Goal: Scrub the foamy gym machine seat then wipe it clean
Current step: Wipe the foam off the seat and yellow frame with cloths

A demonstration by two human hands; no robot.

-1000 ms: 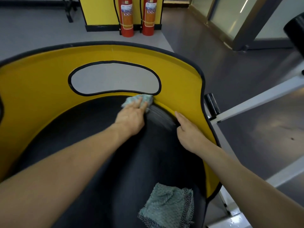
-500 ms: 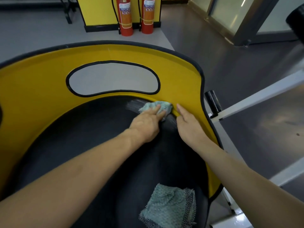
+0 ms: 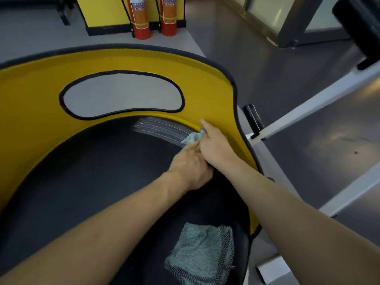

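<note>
The black seat pad (image 3: pixel 98 173) sits inside a yellow shell (image 3: pixel 30 103) with a black-edged oval cut-out. White foam streaks (image 3: pixel 160 129) curve along the pad's far edge. My left hand (image 3: pixel 190 164) presses a small teal scrub cloth (image 3: pixel 191 138) onto the pad at the right end of the streaks; its fingertips are partly hidden by my right hand. My right hand (image 3: pixel 216 147) rests against the yellow rim just beside the cloth, index finger stretched along the rim. A second, larger teal cloth (image 3: pixel 202 256) lies loose on the near right of the pad.
A black handle (image 3: pixel 253 118) and white frame bars (image 3: pixel 312 103) stand right of the seat. Two red fire extinguishers (image 3: pixel 140 17) stand by a yellow pillar at the back. Grey floor surrounds the machine, with a black roller pad (image 3: pixel 359 23) at the top right.
My left hand has swept the scrub cloth rightward along the pad's far edge, leaving foam streaks behind it, until it met my right hand at the yellow rim.
</note>
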